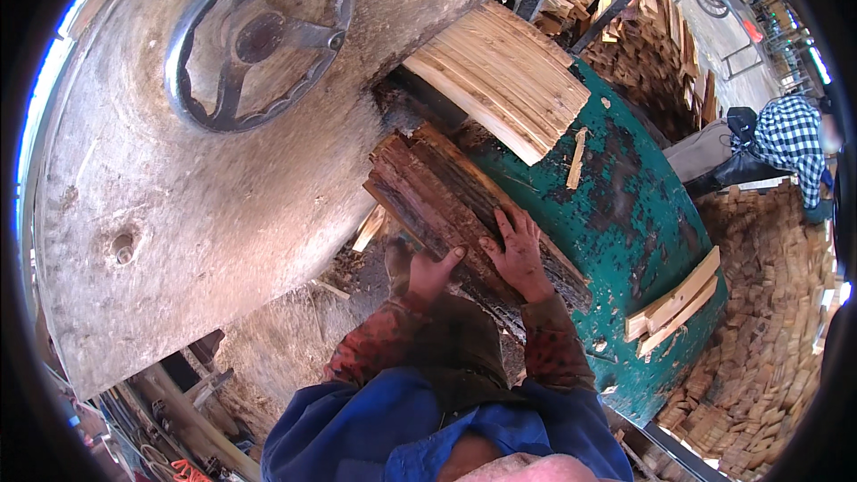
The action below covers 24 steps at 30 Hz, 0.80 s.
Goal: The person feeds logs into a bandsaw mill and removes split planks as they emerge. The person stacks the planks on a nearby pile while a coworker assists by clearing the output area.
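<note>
A bundle of dark, bark-edged wooden slats (427, 180) lies at a slant in front of me, partly over the green metal table (616, 205). My left hand (432, 273) grips its near edge, thumb on top and the other fingers hidden below. My right hand (520, 259) rests on top of the same slats with its fingers spread. Beyond them, a stack of pale sawn slats (500, 71) sits on the green surface, its far end against the machine's large worn panel (223, 205).
A chrome-rimmed handwheel (261, 39) is on the panel at upper left. Loose slats (674, 303) and a splinter (577, 159) lie on the green metal. Stacked wood pieces (759, 312) fill the right side. A person in a checked shirt (787, 138) bends there.
</note>
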{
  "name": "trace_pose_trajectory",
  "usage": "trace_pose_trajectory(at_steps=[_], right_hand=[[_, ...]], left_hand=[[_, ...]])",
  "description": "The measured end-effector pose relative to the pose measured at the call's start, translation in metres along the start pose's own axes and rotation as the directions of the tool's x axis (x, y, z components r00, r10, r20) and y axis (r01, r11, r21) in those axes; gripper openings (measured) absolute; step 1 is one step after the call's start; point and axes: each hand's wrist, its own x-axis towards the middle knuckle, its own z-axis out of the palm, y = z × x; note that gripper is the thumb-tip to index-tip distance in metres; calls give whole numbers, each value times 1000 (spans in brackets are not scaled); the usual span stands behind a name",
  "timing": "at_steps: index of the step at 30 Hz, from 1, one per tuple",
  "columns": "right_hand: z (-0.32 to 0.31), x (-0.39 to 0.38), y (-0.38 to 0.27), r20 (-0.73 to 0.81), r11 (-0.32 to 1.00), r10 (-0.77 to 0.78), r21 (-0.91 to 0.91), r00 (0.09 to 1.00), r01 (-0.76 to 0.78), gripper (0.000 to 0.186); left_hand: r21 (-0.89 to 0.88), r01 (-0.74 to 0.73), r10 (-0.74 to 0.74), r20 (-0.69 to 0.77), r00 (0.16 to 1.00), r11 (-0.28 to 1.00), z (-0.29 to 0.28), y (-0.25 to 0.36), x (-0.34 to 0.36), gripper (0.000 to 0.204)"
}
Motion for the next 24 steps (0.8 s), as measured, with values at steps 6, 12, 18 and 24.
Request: trace_pose_trajectory(at_steps=[6,12,18,24], right_hand=[[5,-3,4,-11,999,2,-42,1000,-3,62],[5,-1,5,-2,1000,-5,-25,1000,5,62],[5,-1,6,-7,1000,-14,-27,1000,14,62],[6,-1,6,5,999,-2,-36,1000,2,63]], left_hand=[[4,28,-28,32,999,1000,-1,-19,6,52],[-77,-118,118,-9,993,990,3,-23,6,61],[-82,-195,195,-13,981,977,4,-25,8,61],[-55,-260,256,-69,964,964,6,-26,9,60]])
